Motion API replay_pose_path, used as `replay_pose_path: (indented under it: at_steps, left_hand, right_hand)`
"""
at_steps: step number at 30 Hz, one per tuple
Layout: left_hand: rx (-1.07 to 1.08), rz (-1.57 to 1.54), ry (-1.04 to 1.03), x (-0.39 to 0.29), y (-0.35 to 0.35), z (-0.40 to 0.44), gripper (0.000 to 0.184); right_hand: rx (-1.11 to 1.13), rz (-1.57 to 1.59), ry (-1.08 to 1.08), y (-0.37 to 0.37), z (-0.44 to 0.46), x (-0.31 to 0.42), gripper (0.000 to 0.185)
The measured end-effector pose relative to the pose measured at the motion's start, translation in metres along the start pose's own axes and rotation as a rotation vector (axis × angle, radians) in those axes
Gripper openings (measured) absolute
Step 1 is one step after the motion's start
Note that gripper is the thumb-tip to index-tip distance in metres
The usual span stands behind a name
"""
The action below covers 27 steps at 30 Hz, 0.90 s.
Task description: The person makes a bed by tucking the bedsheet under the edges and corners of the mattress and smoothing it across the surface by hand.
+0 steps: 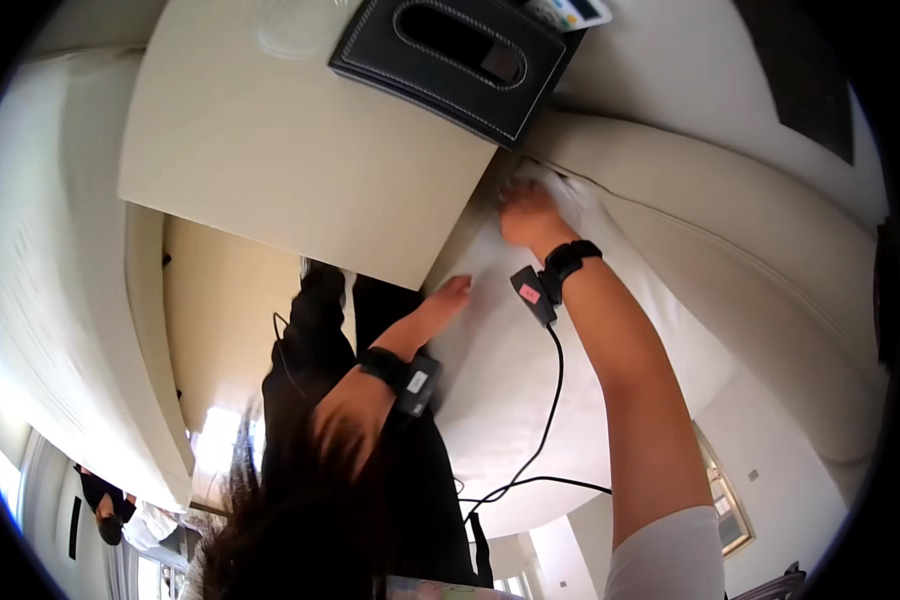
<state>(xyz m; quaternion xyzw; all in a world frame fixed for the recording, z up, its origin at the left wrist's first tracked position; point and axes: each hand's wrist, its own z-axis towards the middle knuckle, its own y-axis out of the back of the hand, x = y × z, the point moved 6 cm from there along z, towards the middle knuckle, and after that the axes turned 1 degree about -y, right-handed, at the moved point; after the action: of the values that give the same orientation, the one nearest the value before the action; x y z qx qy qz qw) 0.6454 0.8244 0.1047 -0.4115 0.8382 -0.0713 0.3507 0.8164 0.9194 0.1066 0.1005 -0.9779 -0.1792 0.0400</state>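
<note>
A white cloth cover [510,400] lies over the sofa seat. Near its far end, by the backrest, my right hand [528,212] is closed with curled fingers on the cloth, which is creased around them. My left hand [454,294] is lower and to the left, at the near edge of the cover close to the table corner. Its fingers are blurred and partly turned away, so I cannot see whether they grip the fabric. Each wrist wears a black strap with a small box; a cable runs from the right box [534,294].
A cream table [300,170] stands at the front left, bearing a black tissue box [460,65] and a clear round dish [295,25]. The beige sofa backrest [730,220] curves along the right. Black cable [550,420] crosses the seat. Another person [105,505] is far off at lower left.
</note>
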Motion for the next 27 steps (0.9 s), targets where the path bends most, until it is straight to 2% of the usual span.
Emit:
replay_pose_path:
  at_steps: [1, 2, 3, 4, 5, 7, 8, 10, 12, 14, 15, 17, 18, 20, 21, 22, 24, 26, 27]
  left_hand:
    - [-0.146, 0.055, -0.122, 0.013, -0.011, 0.012, 0.039]
    - [-0.132, 0.026, -0.106, 0.017, -0.026, 0.016, 0.039]
    - [-0.269, 0.021, -0.137, 0.023, -0.03, 0.021, 0.039]
    - [-0.414, 0.023, -0.178, 0.037, -0.029, 0.027, 0.039]
    - [-0.406, 0.011, -0.161, 0.049, -0.033, 0.031, 0.039]
    - [-0.49, 0.19, -0.259, 0.068, -0.035, 0.036, 0.041]
    - [-0.483, 0.173, -0.24, 0.079, -0.041, 0.035, 0.041]
    - [-0.596, 0.248, -0.362, 0.064, -0.035, 0.024, 0.037]
    - [-0.596, 0.251, -0.339, 0.062, -0.037, 0.031, 0.037]
    - [-0.715, 0.452, -0.223, 0.072, -0.037, 0.049, 0.034]
    - [-0.716, 0.446, -0.224, 0.064, -0.037, 0.047, 0.034]
    - [-0.643, 0.247, -0.146, 0.036, -0.027, 0.044, 0.036]
    - [-0.643, 0.247, -0.158, 0.026, -0.027, 0.045, 0.036]
    - [-0.585, 0.485, 0.048, 0.016, -0.026, 0.045, 0.041]
    - [-0.595, 0.48, 0.032, 0.014, -0.025, 0.047, 0.041]
    - [-0.582, 0.416, -0.006, 0.017, -0.029, 0.047, 0.042]
    - [-0.546, 0.334, -0.016, 0.021, -0.036, 0.043, 0.043]
    - [-0.567, 0.418, -0.015, 0.003, -0.03, 0.038, 0.043]
    - [-0.577, 0.446, -0.014, -0.001, -0.027, 0.036, 0.043]
  right_hand:
    - [-0.021, -0.007, -0.068, 0.004, -0.003, -0.004, 0.04]
    - [-0.041, -0.02, -0.137, 0.008, -0.004, -0.009, 0.038]
    - [0.107, 0.051, -0.14, -0.005, 0.003, -0.013, 0.045]
    - [-0.024, 0.056, -0.153, -0.004, 0.002, -0.015, 0.046]
    - [-0.139, 0.069, -0.164, 0.0, -0.003, -0.016, 0.048]
    - [-0.101, 0.074, -0.199, -0.003, 0.003, -0.019, 0.046]
    - [-0.088, 0.076, -0.24, -0.007, 0.006, -0.022, 0.045]
    - [-0.046, 0.094, -0.236, -0.012, 0.011, -0.023, 0.044]
    - [-0.011, 0.109, -0.232, -0.016, 0.018, -0.026, 0.043]
    - [-0.057, 0.133, -0.218, -0.028, 0.03, -0.033, 0.043]
    - [-0.055, 0.128, -0.219, -0.037, 0.031, -0.034, 0.043]
    - [-0.123, 0.016, -0.152, -0.04, 0.035, -0.036, 0.044]
    - [-0.157, -0.037, -0.121, -0.037, 0.036, -0.035, 0.045]
    - [-0.245, -0.137, -0.053, -0.024, 0.04, -0.029, 0.046]
    - [-0.134, -0.323, -0.15, -0.01, 0.03, -0.019, 0.036]
    - [-0.134, -0.335, -0.155, -0.02, 0.04, -0.022, 0.036]
    - [-0.228, -0.179, -0.167, -0.045, 0.06, -0.032, 0.038]
    - [-0.316, 0.001, -0.154, -0.054, 0.074, -0.043, 0.042]
    - [-0.513, 0.165, -0.111, -0.056, 0.081, -0.044, 0.044]
